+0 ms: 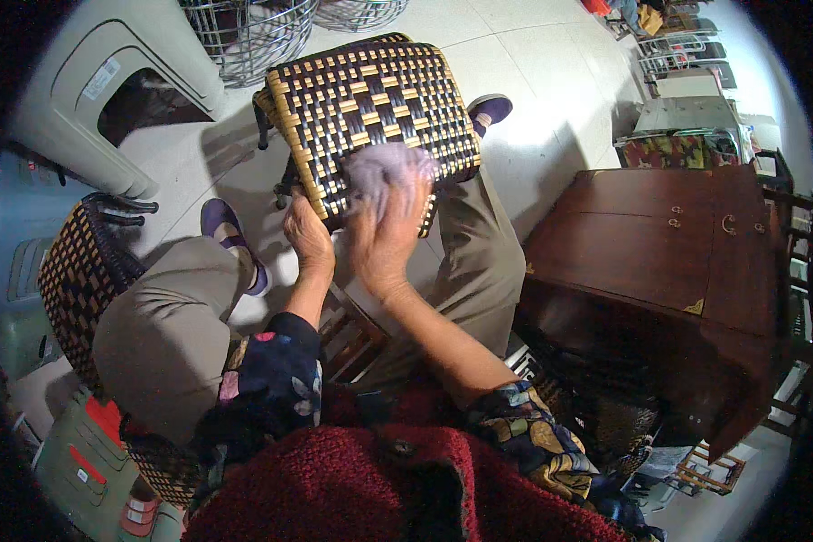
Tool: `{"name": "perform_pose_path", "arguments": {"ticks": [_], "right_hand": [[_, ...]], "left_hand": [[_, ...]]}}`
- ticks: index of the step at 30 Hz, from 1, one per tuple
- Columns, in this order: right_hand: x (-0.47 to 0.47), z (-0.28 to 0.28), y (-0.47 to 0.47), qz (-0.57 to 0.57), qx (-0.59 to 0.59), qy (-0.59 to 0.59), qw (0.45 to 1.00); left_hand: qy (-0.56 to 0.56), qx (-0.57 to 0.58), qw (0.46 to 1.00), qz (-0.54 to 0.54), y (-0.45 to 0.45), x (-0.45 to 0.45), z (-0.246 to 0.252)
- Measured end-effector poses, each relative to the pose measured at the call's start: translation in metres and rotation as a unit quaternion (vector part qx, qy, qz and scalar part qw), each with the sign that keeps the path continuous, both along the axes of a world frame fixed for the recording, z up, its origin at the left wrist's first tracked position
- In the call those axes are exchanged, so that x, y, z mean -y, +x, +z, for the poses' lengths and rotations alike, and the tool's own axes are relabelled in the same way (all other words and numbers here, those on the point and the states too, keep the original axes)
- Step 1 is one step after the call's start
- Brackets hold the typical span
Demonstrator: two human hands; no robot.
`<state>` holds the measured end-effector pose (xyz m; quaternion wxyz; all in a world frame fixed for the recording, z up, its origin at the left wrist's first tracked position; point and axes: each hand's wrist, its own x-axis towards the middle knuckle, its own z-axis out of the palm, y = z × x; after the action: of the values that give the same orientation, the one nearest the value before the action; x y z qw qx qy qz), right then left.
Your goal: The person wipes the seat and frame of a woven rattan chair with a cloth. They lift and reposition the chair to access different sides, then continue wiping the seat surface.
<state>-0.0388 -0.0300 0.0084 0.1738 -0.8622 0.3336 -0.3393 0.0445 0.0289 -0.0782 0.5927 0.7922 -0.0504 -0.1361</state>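
Observation:
A stool with a black and tan woven seat [379, 88] is tilted up in front of my knees, its patterned top facing me. My left hand [309, 234] grips the seat's near left corner, with most of its fingers hidden behind the edge. A greyish-purple cloth [386, 169], blurred, lies bunched under my right hand [389, 237]. That hand presses the cloth against the lower part of the weave.
A dark wooden cabinet [637, 237] with ring pulls stands close on my right. To my left are another woven stool [85, 284] and grey plastic stools [169, 47]. Wire baskets [251, 40] sit on the tiled floor [535, 54] ahead.

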Motion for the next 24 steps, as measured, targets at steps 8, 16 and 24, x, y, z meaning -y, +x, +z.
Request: {"name": "perform_pose_path", "arguments": {"ticks": [8,16,24], "right_hand": [[0.036,0.001,-0.008,0.131,-0.019,-0.062,0.989],[0.153,-0.008,-0.036,-0.202,0.027,0.011,0.979],[0.03,0.016,-0.004,0.073,-0.041,-0.022,0.996]], "left_hand": [[-0.175,-0.126,0.975,0.042,0.0,0.004,-0.011],[-0.233,-0.156,0.953,0.115,-0.003,0.01,0.032],[-0.238,-0.164,0.952,0.101,-0.005,0.009,0.013]]}}
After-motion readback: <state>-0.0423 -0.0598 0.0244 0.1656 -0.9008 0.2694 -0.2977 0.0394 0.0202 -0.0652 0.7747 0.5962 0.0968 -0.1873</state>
